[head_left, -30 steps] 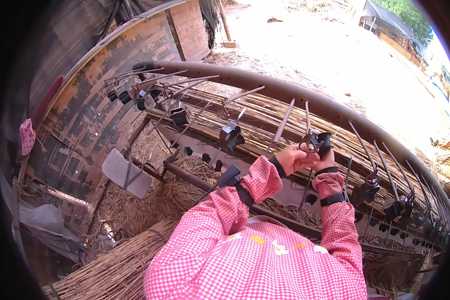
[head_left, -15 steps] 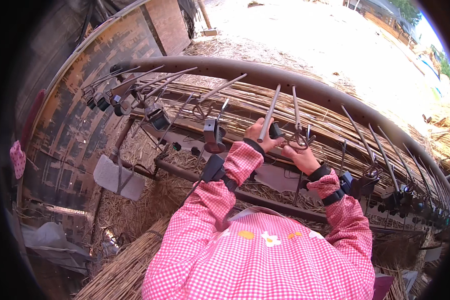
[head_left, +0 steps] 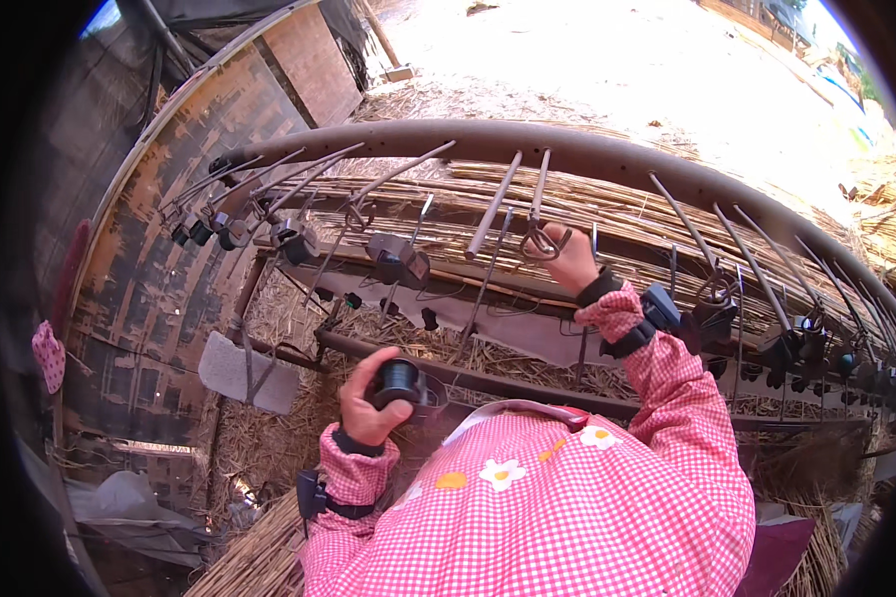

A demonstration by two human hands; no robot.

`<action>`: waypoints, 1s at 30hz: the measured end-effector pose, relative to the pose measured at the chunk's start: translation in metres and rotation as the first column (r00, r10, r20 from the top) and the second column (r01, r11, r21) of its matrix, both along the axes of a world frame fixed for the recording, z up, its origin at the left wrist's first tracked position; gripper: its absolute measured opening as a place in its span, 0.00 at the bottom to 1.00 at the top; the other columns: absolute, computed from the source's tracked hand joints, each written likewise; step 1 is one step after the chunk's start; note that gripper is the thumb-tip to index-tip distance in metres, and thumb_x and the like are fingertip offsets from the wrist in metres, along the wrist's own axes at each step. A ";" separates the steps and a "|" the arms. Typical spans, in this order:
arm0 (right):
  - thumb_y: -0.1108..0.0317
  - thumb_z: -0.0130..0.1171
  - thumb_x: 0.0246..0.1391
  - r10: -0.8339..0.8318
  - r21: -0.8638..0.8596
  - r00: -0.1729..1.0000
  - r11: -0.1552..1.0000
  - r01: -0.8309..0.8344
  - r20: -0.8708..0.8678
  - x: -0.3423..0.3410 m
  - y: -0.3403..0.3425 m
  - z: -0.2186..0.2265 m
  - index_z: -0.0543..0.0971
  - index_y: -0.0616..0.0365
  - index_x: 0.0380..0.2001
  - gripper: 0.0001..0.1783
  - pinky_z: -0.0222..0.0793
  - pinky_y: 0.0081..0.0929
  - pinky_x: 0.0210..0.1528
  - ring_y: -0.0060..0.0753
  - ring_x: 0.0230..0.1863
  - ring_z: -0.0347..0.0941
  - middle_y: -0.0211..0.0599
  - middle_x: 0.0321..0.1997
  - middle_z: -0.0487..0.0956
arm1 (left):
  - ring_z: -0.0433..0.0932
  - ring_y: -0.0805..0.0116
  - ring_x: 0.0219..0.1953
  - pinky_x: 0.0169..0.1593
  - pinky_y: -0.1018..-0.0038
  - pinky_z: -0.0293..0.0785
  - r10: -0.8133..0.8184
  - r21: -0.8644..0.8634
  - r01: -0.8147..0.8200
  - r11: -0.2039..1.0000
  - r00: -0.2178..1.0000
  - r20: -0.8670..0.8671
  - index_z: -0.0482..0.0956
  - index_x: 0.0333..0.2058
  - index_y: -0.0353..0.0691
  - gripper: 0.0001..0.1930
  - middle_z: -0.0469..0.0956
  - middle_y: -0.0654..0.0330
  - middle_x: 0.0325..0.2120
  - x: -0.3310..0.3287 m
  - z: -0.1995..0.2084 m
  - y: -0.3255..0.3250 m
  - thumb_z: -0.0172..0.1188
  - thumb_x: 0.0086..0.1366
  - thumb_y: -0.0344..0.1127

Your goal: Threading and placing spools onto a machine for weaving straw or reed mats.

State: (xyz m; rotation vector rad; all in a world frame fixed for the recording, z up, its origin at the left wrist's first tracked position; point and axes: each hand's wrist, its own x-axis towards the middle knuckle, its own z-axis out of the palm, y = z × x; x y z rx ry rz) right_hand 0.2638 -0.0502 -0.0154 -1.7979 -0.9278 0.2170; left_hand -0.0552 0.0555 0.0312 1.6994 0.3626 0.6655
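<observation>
And the left hand [head_left: 364, 416] is down low, just beside the pink checked smock [head_left: 548, 507], thumb and fingers wrapped round a dark spool [head_left: 401, 380]! Up at the rods, the right hand [head_left: 573, 263] curls its fingers at a looped metal hook [head_left: 539, 246] below the brown pipe [head_left: 587, 154]; whether they grip it, I can't tell.
</observation>
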 end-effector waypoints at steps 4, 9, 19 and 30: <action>0.52 0.54 0.48 0.806 0.467 0.150 0.471 -0.749 -0.572 -0.116 -0.039 0.066 0.70 0.62 0.42 0.25 0.57 0.30 0.52 0.32 0.48 0.64 0.41 0.43 0.70 | 0.68 0.56 0.44 0.49 0.64 0.64 -0.454 0.069 0.559 0.826 0.589 0.669 0.63 0.46 0.33 0.38 0.70 0.50 0.36 0.030 0.030 -0.004 0.59 0.46 0.59; 0.64 0.54 0.48 0.992 0.731 0.017 0.101 -0.675 -0.122 -0.160 -0.043 0.116 0.76 0.61 0.30 0.11 0.55 0.29 0.51 0.32 0.47 0.63 0.40 0.44 0.70 | 0.73 0.64 0.32 0.40 0.71 0.68 -0.199 0.298 0.140 0.944 0.964 0.177 0.72 0.38 0.36 0.21 0.73 0.55 0.26 0.097 0.018 -0.053 0.52 0.54 0.49; 0.57 0.41 0.53 0.733 0.732 -0.016 0.680 0.026 -0.680 -0.067 -0.058 0.044 0.68 0.63 0.39 0.20 0.62 0.36 0.50 0.42 0.45 0.68 0.43 0.40 0.72 | 0.74 0.71 0.36 0.44 0.74 0.66 -0.117 0.357 0.792 0.495 0.468 -0.876 0.71 0.40 0.33 0.14 0.75 0.57 0.32 0.187 0.001 0.007 0.49 0.56 0.34; 0.67 0.37 0.51 0.617 0.525 0.136 0.508 0.683 -0.775 0.054 0.007 -0.058 0.68 0.60 0.39 0.15 0.69 0.40 0.41 0.40 0.36 0.71 0.43 0.34 0.73 | 0.74 0.66 0.35 0.32 0.72 0.74 -0.310 -0.077 0.307 0.949 0.950 -0.040 0.59 0.52 0.40 0.26 0.71 0.57 0.38 0.290 -0.054 0.010 0.54 0.56 0.41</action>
